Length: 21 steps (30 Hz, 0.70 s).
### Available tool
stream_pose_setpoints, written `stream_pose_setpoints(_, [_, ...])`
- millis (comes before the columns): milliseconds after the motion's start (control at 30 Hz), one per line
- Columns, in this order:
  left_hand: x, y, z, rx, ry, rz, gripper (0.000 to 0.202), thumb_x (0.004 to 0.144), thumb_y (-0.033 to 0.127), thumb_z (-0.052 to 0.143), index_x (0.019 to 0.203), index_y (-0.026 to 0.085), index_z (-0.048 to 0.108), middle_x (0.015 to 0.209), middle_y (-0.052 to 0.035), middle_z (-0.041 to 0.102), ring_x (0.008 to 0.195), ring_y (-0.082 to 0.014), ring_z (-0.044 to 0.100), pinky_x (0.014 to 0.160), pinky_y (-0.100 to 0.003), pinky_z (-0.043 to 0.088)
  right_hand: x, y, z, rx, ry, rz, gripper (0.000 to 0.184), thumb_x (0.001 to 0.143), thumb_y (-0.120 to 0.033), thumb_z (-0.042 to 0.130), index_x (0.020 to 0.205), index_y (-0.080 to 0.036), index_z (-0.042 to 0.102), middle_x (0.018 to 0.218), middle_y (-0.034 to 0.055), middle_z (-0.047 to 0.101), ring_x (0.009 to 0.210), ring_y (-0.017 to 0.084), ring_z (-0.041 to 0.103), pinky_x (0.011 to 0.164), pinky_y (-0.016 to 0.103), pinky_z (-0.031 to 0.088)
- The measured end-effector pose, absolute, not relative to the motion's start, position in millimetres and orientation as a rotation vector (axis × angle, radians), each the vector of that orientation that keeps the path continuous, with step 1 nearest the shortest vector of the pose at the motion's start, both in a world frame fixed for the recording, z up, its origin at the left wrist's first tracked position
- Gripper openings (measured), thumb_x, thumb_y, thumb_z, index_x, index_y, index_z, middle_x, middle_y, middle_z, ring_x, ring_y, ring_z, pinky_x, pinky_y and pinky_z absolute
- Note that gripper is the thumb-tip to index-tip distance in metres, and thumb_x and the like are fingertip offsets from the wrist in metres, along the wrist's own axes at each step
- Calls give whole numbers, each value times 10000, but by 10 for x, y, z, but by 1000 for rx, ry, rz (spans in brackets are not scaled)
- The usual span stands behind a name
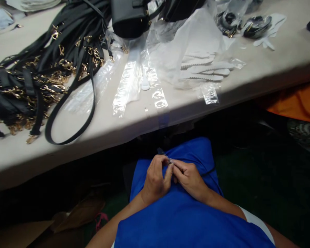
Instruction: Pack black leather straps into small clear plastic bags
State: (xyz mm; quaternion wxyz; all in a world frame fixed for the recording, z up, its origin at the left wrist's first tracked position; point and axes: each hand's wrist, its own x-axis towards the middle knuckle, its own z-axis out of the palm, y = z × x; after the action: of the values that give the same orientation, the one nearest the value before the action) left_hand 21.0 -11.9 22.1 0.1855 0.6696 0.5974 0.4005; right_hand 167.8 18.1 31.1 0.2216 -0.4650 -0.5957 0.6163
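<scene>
Above the blue apron (170, 217) on my lap, my left hand (157, 175) and my right hand (189, 179) meet with thumbs and forefingers pinched together. Between them is a narrow dark strip (161, 151), whose end sticks out past my left fingers. Something small and pale shows at the fingertips, too blurred to name. A thin black length (208, 172) emerges beyond my right hand and lies over the apron; whether it joins the strip is hidden.
On the table (134, 129) lie piled black straps (67, 51) with gold clasps, a black bag (130, 19), clear plastic sleeves (129, 79) and white serrated strips (206, 70). Orange cloth (297, 100) hangs at right. Cardboard (22, 234) lies on the floor at lower left.
</scene>
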Motion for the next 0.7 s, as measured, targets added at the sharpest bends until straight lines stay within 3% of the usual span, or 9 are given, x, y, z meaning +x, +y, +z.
stream_pose_setpoints(100, [136,-89,324,1767,1801,1054,242,891,226,577,1120,174,515,873,-35,577,759,-141,589,710,-263,526,1596,224,371,-1250,-1784,1559,218,968,-242,466,880,-186,657,657,-5,604,579,137,554,621,259,407])
stream_pose_setpoints(200, [17,-95,353,1780,1794,983,101,926,185,511,987,184,592,873,-39,601,798,-147,607,737,-265,519,1513,239,416,-1184,-1837,1624,244,977,-230,450,809,-175,618,639,-11,598,588,132,564,648,255,411])
stream_pose_setpoints(333, [-180,-148,278,1841,1830,946,131,933,150,491,921,170,620,859,-42,615,802,-145,605,755,-274,504,1518,267,447,-1113,-1864,1823,165,967,-224,473,997,-169,626,722,-10,650,657,134,609,654,234,427])
stream_pose_setpoints(400, [-257,-163,257,1829,1890,948,121,922,158,518,889,169,634,826,-33,621,770,-141,603,733,-273,495,1567,294,482,-1102,-1951,1829,152,957,-225,497,984,-179,639,736,-12,658,670,134,613,660,230,424])
stream_pose_setpoints(500, [-283,-146,295,1781,1971,974,97,900,180,566,855,174,651,789,-23,640,735,-139,610,704,-271,489,1620,326,585,-1178,-2101,1686,207,959,-251,507,820,-183,644,678,-7,640,620,133,585,628,234,397])
stream_pose_setpoints(700, [-137,-67,483,1871,1902,1128,71,873,159,594,837,171,655,761,-19,658,703,-137,623,678,-262,506,1506,387,848,-1257,-2363,1295,236,923,-217,537,694,-164,564,609,24,597,557,142,543,573,259,341])
